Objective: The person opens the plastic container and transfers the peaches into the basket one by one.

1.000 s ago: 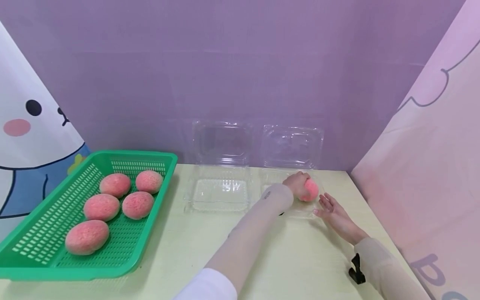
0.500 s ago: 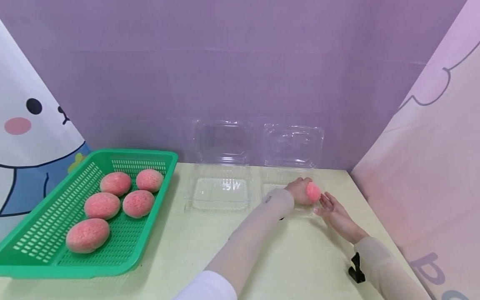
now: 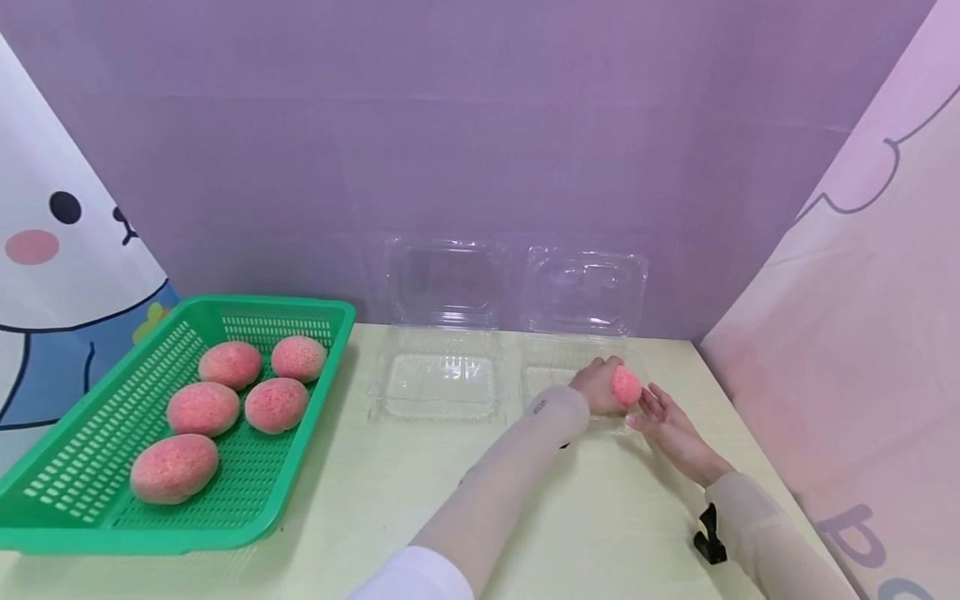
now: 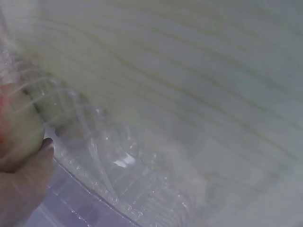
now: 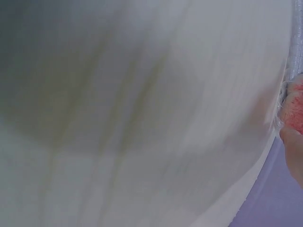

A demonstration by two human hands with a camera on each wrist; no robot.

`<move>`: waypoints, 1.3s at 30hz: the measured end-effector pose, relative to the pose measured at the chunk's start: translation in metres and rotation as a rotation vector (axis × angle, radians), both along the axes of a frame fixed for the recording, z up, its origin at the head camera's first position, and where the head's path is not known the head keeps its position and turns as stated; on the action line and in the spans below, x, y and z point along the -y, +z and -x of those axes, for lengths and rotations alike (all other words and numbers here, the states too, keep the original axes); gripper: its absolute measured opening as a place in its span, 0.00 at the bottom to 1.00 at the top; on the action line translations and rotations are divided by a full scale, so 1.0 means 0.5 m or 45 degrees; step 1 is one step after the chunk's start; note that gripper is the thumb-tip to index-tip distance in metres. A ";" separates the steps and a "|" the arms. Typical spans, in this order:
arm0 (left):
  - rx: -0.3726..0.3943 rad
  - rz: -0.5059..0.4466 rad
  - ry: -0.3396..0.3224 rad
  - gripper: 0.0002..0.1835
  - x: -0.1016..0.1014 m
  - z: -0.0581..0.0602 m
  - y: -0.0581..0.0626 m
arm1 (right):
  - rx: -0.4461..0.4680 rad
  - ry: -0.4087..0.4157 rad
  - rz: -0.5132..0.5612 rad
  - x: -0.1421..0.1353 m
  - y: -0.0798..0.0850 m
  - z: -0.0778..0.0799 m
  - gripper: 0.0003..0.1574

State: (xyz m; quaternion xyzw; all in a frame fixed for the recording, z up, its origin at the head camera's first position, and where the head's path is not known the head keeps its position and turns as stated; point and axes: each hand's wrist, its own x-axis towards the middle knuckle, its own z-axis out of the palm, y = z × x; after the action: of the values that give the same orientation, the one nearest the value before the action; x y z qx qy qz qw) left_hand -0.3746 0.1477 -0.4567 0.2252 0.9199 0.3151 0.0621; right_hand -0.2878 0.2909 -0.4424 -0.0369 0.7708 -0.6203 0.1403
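In the head view my left hand (image 3: 597, 387) holds a pink, fuzzy peach (image 3: 627, 386) at the right side of the right clear plastic clamshell box (image 3: 546, 377). The left wrist view shows a thumb (image 4: 35, 182) against the peach (image 4: 19, 130), whose side there is pale yellow-green, with the ribbed box wall (image 4: 102, 161) beside it. Just right of the peach is my right hand (image 3: 681, 437), fingers extended and slightly spread, close to the box's right edge. A digit (image 5: 293, 151) of it appears by the peach (image 5: 294, 111) in the right wrist view; contact is unclear.
A second clear clamshell box (image 3: 441, 385) stands open to the left, its lid (image 3: 444, 283) upright against the purple backdrop (image 3: 450, 150). Several peaches (image 3: 203, 408) lie in a green basket (image 3: 296, 479) on the table (image 3: 375, 500). Printed cloth (image 3: 862, 333) borders the right side.
The left hand has turned and shifted the peach slightly to the right, nearer the right hand's fingertips. The right hand has stayed almost in place.
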 end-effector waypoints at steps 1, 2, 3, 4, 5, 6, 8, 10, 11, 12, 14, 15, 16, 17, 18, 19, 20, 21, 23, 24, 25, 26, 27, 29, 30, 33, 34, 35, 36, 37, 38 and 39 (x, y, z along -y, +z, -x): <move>-0.001 0.002 0.000 0.45 0.001 -0.001 0.001 | -0.003 -0.005 0.005 0.001 -0.001 0.000 0.59; 0.004 0.001 0.001 0.45 0.003 -0.002 0.002 | -0.004 -0.006 0.006 0.002 -0.002 0.000 0.58; 0.007 0.004 0.002 0.45 0.005 -0.004 0.003 | -0.006 -0.007 0.008 0.004 -0.003 0.001 0.58; 0.016 0.002 0.008 0.44 0.008 -0.006 0.004 | -0.008 -0.004 0.015 0.006 -0.005 0.002 0.58; 0.022 -0.002 0.013 0.44 0.011 -0.007 0.004 | -0.007 -0.005 0.021 0.008 -0.007 0.002 0.58; 0.029 -0.010 0.016 0.44 0.014 -0.008 0.004 | -0.005 -0.005 0.031 0.010 -0.008 0.003 0.57; 0.043 -0.021 0.021 0.43 0.019 -0.011 0.006 | -0.002 -0.005 0.043 0.013 -0.011 0.005 0.57; 0.053 -0.032 0.021 0.43 0.022 -0.014 0.009 | 0.001 -0.009 0.053 0.014 -0.012 0.006 0.57; 0.053 -0.031 0.017 0.43 0.023 -0.015 0.011 | 0.001 -0.012 0.052 0.014 -0.012 0.007 0.57; 0.054 -0.033 0.014 0.43 0.024 -0.016 0.013 | 0.000 -0.012 0.052 0.014 -0.012 0.007 0.57; 0.050 -0.029 0.012 0.44 0.026 -0.018 0.016 | -0.004 -0.009 0.048 0.014 -0.011 0.007 0.57; 0.051 -0.031 0.015 0.44 0.027 -0.019 0.018 | -0.007 -0.008 0.036 0.013 -0.010 0.006 0.57; 0.050 -0.037 0.018 0.44 0.028 -0.020 0.020 | -0.012 -0.006 0.029 0.012 -0.009 0.005 0.57; 0.046 -0.043 0.023 0.44 0.029 -0.020 0.022 | -0.017 -0.005 0.021 0.011 -0.008 0.004 0.57; 0.051 -0.056 0.030 0.44 0.030 -0.020 0.024 | -0.021 -0.006 0.013 0.010 -0.007 0.003 0.57; 0.055 -0.069 0.039 0.44 0.030 -0.020 0.027 | -0.027 -0.008 0.008 0.009 -0.006 0.002 0.57; 0.060 -0.082 0.046 0.45 0.031 -0.020 0.029 | -0.031 -0.010 0.000 0.007 -0.005 0.001 0.57; 0.067 -0.093 0.054 0.45 0.032 -0.021 0.032 | -0.034 -0.007 -0.004 0.006 -0.004 0.000 0.57; 0.085 -0.109 0.066 0.46 0.034 -0.023 0.038 | -0.036 -0.007 -0.008 0.003 -0.003 0.000 0.57; 0.095 -0.115 0.070 0.46 0.035 -0.025 0.041 | -0.036 -0.005 -0.009 0.002 -0.003 0.000 0.56; 0.096 -0.114 0.072 0.46 0.037 -0.027 0.045 | -0.035 -0.003 -0.009 0.001 -0.003 0.000 0.57; 0.093 -0.110 0.069 0.46 0.038 -0.029 0.049 | -0.032 -0.002 -0.015 -0.001 -0.003 0.001 0.57; 0.092 -0.108 0.066 0.46 0.040 -0.032 0.052 | -0.032 -0.001 -0.022 -0.002 -0.003 0.001 0.57; 0.085 -0.106 0.058 0.46 0.043 -0.036 0.059 | -0.029 0.000 -0.028 -0.004 -0.002 0.001 0.57; 0.078 -0.104 0.052 0.46 0.045 -0.039 0.062 | -0.028 -0.001 -0.028 -0.005 -0.001 0.002 0.58; 0.065 -0.106 0.026 0.45 0.051 -0.047 0.074 | -0.024 0.001 -0.025 -0.006 0.001 0.002 0.58; 0.061 -0.106 0.017 0.45 0.054 -0.050 0.078 | -0.021 0.001 -0.021 -0.007 0.001 0.003 0.58; 0.056 -0.102 0.007 0.45 0.057 -0.053 0.084 | -0.018 0.004 -0.016 -0.007 0.002 0.002 0.58; 0.049 -0.098 -0.003 0.44 0.059 -0.056 0.089 | -0.014 0.002 -0.009 -0.006 0.002 0.002 0.58; 0.050 -0.097 -0.011 0.44 0.062 -0.060 0.095 | -0.012 0.005 -0.006 -0.006 0.002 0.002 0.58; 0.051 -0.094 -0.017 0.44 0.065 -0.063 0.101 | -0.010 0.003 0.002 -0.005 0.002 0.001 0.58; 0.047 -0.086 -0.023 0.44 0.068 -0.066 0.107 | -0.009 0.005 0.005 -0.005 0.002 0.000 0.58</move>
State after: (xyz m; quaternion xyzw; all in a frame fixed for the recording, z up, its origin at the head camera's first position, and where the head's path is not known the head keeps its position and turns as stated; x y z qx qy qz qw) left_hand -0.3414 0.1138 -0.4034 0.2297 0.9053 0.3495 0.0741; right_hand -0.2879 0.2933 -0.4413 -0.0409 0.7699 -0.6216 0.1385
